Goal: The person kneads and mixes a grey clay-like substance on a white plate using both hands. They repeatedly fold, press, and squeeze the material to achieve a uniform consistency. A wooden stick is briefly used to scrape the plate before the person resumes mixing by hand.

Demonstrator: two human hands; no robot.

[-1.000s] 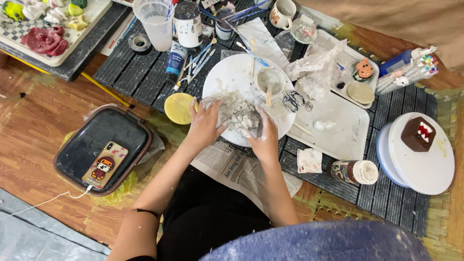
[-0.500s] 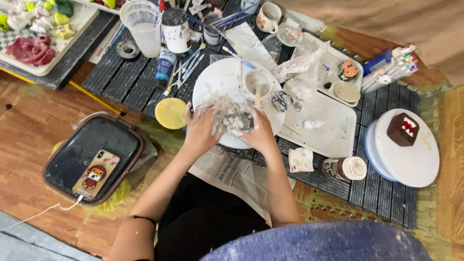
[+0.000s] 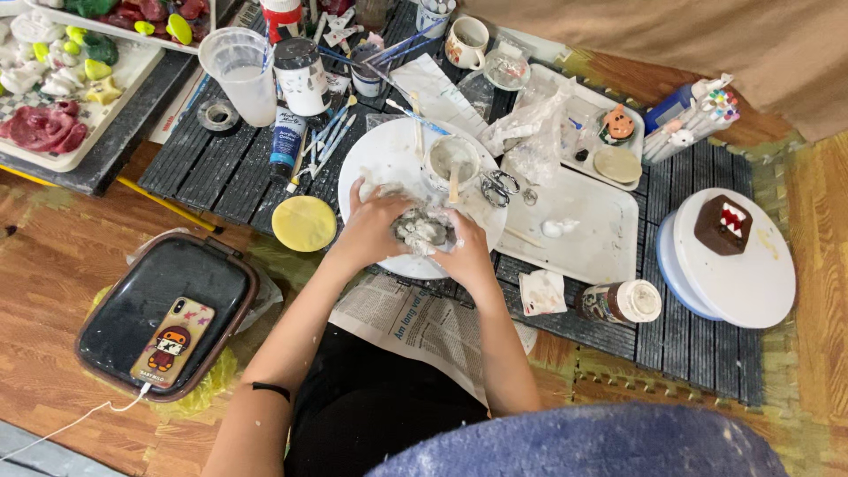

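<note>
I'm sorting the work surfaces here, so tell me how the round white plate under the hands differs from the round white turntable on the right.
The round white plate is smeared grey and crowded: a grey lump, a small cup and both hands are on it. The round white turntable looks mostly clean and carries only a brown block figure. The turntable sits on a pale blue base; no base shows under the plate. Both are round and white.

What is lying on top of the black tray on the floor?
On the black tray lies a phone with a cartoon case, cable attached. What is under the tray is mostly hidden.
</note>
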